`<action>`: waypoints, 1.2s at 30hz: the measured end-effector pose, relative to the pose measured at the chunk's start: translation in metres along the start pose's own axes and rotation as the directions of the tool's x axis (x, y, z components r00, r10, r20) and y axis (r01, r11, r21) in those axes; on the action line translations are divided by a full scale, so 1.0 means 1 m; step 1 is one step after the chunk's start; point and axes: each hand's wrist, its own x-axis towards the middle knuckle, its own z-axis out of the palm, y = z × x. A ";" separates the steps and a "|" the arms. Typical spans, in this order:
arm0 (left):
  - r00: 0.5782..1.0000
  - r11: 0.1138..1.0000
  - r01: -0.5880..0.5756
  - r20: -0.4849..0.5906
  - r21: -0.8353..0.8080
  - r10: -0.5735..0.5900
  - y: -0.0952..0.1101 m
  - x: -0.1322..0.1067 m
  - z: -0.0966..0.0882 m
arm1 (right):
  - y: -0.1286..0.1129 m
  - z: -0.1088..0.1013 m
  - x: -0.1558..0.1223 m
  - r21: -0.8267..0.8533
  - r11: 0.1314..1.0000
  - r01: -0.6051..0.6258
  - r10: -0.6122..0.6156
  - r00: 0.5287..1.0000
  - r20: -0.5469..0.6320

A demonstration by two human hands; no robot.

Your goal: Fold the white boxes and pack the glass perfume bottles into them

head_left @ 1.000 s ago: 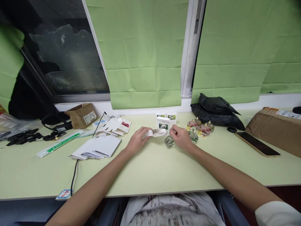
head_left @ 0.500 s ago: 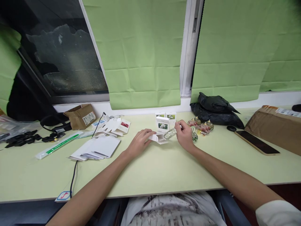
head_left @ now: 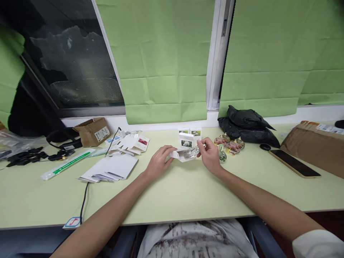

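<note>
My left hand grips the left end of a small white box, its side facing my right hand open. A clear glass bottle lies tilted with its body partly inside that box. Closed around the bottle's top end is my right hand; the fingers cover the cap. Just behind stand several small white boxes with flower pictures. Right of my right hand sit ornate glass bottles with pink and gold parts and a green-tinted one.
Flat white folded cartons and loose card pieces lie left, near a brown box and a black cable. Black plastic bags, a phone and a large brown package are on the right.
The glass bottle has moved left and into the white box's opening, guided by my right hand. The box has tipped a little upward; my left hand still holds it.
</note>
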 end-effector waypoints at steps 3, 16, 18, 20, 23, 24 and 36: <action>1.000 1.000 0.014 -0.007 -0.007 -0.014 0.000 0.000 0.000 | -0.003 0.000 -0.002 -0.031 1.000 -0.003 0.004 1.000 0.025; 1.000 1.000 0.004 -0.005 0.017 -0.004 0.002 -0.001 0.002 | -0.008 0.001 -0.008 -0.207 0.971 0.120 -0.109 0.992 0.064; 1.000 1.000 -0.002 -0.002 0.028 0.002 0.001 -0.002 0.003 | -0.007 0.001 -0.009 -0.246 0.946 0.211 -0.195 0.977 0.089; 1.000 1.000 -0.003 0.008 0.024 0.003 0.001 -0.002 0.003 | -0.006 0.001 -0.010 -0.270 0.914 0.302 -0.278 0.953 0.124; 1.000 1.000 0.002 0.020 0.002 -0.002 0.001 -0.003 0.004 | -0.003 0.003 -0.012 -0.280 0.873 0.399 -0.360 0.915 0.182; 1.000 1.000 0.005 0.020 -0.006 -0.005 0.001 -0.003 0.004 | -0.001 0.003 -0.012 -0.277 0.863 0.423 -0.379 0.904 0.200; 0.994 0.967 0.104 0.038 -0.234 -0.098 0.020 0.001 0.001 | -0.004 0.005 -0.010 -0.269 0.750 0.604 -0.492 0.781 0.384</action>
